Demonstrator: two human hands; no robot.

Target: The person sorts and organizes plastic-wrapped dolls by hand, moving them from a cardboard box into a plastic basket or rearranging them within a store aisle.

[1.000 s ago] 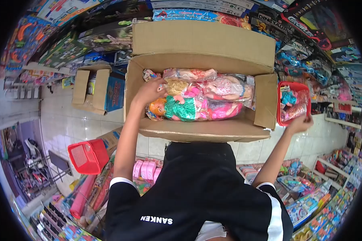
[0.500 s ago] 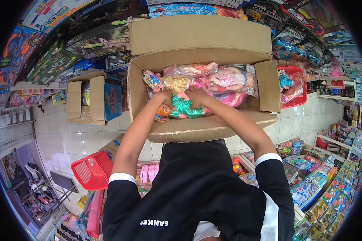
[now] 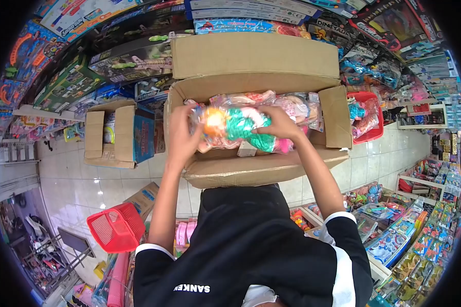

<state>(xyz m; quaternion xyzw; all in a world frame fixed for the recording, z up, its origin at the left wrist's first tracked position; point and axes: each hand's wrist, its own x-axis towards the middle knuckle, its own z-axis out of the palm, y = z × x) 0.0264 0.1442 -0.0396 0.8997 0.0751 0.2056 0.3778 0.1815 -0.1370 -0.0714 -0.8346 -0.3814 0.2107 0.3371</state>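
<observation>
A bagged doll (image 3: 235, 123) with orange hair and a green outfit lies across my two hands, raised over the large cardboard box (image 3: 251, 53). Its clear plastic wrap shines, and the head end is smeared by motion. My left hand (image 3: 183, 135) holds the head end, thumb on the near side. Around the other end, my right hand (image 3: 280, 123) has its fingers closed. Beneath lie several more bagged dolls (image 3: 292, 106), partly hidden by the raised one. A small white card (image 3: 247, 149) shows below it.
A smaller open carton (image 3: 124, 133) stands on the tiled floor to the left. Right of the big box is a red basket (image 3: 378, 115) with bagged toys. Another red basket (image 3: 115, 227) sits at lower left. Boxed toys line the shelves behind; packaged toys (image 3: 394, 240) fill the right.
Both hands have lifted the green-dressed doll up from among the others. My left hand has moved left, my right hand to the right, and the doll lies more level between them.
</observation>
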